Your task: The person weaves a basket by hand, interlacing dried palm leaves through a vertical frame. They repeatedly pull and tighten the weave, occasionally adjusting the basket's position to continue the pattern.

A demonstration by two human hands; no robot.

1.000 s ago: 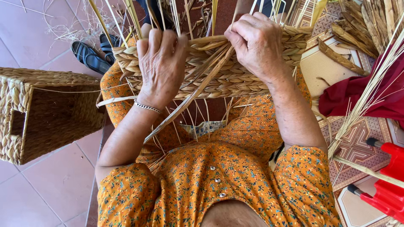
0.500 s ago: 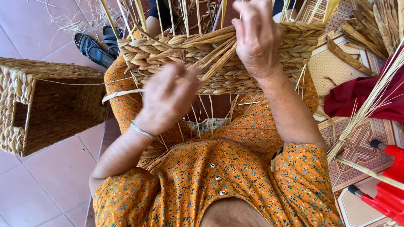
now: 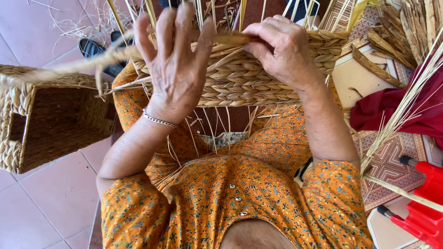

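Reddish floor tiles [image 3: 41, 193] form the ground, with a patterned mat [image 3: 392, 161] at the right. On the person's lap, against the orange floral dress [image 3: 240, 198], rests a half-woven basket [image 3: 240, 78] of braided straw; its long axis runs left to right across the view, with loose upright stakes pointing away from the person. A flat straw strand [image 3: 69, 67] extends from the basket rim leftward, long axis near horizontal. The left hand [image 3: 177, 64] lies over the basket's near wall, fingers spread and raised — not clenched; whether it grips the strand cannot be told. The right hand [image 3: 281, 50] pinches the strand's end at the rim. A finished woven basket [image 3: 41, 120] lies on its side at the left — well apart from both hands
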